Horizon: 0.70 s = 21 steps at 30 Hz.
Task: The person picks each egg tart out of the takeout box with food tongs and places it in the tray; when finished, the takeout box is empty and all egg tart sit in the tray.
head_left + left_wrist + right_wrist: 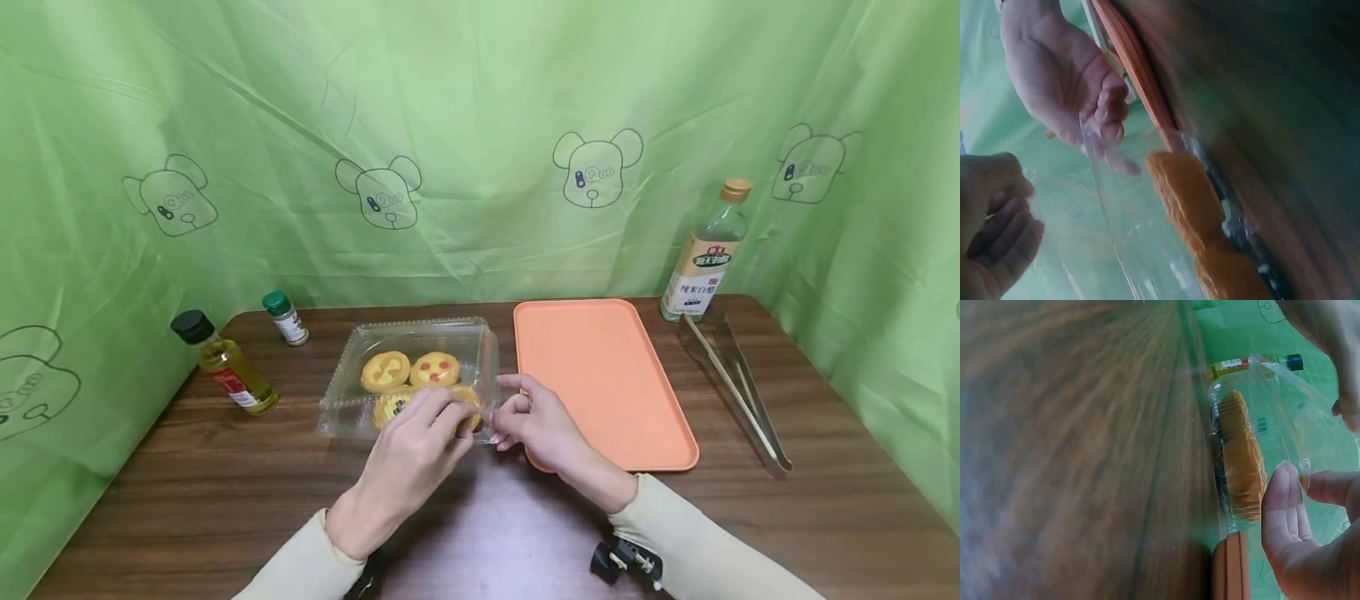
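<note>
A clear plastic clamshell container [347, 375] sits mid-table in the head view. Several round yellow tarts [386, 372] lie inside it, one topped with red pieces; the front ones are partly hidden by a hand. My left hand [416, 454] reaches over the container's front and pinches the edge of its clear lid [1329, 431], which stands raised from the base. At the front right corner, my right hand [542, 425] pinches the base's rim between thumb and fingers. The right wrist view shows these fingertips [1284, 478] against the plastic, close beside the tarts.
An orange tray [600, 375] lies right of the container, with metal tongs [738, 392] and a white vinegar bottle [697, 271] beyond it. An oil bottle [236, 371] and a green-capped shaker [287, 319] stand at the left. Green curtain [480, 100] surrounds the table.
</note>
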Available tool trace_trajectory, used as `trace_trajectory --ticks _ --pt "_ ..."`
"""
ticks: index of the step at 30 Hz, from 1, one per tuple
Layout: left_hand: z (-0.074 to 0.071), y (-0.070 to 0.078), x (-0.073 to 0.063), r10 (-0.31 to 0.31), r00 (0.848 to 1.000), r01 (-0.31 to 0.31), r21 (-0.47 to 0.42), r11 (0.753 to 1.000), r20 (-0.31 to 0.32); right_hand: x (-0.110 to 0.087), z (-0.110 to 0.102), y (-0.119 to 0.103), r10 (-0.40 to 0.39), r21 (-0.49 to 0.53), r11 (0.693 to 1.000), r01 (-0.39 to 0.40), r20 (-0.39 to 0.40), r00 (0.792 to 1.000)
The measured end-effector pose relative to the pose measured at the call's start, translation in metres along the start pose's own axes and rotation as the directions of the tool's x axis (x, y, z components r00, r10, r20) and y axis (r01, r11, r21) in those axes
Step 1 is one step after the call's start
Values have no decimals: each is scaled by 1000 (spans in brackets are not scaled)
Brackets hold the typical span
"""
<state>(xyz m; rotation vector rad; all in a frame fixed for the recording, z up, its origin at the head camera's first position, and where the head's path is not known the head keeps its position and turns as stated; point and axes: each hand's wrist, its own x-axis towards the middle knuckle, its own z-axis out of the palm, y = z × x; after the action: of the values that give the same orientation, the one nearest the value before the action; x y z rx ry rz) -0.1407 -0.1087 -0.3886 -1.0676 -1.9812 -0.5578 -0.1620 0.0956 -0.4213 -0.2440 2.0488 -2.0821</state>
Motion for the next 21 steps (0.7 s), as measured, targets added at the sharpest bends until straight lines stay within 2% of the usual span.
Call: trace_trajectory --ticks 5,11,16,21 --pt "-13 -10 -4 -58 997 56 45 997 53 1 -3 -2 -13 -74 997 12 -8 1000" --pt "-26 -22 -4 -65 997 62 66 996 39 3 -9 -3 -15 -158 987 15 1 1000" --pt "-38 -33 -6 -85 996 82 89 993 36 4 -12 -4 -19 -170 985 22 19 1000" --pt "-49 -44 -13 -120 990 113 94 989 75 4 -14 -6 -13 -167 986 17 24 1000"
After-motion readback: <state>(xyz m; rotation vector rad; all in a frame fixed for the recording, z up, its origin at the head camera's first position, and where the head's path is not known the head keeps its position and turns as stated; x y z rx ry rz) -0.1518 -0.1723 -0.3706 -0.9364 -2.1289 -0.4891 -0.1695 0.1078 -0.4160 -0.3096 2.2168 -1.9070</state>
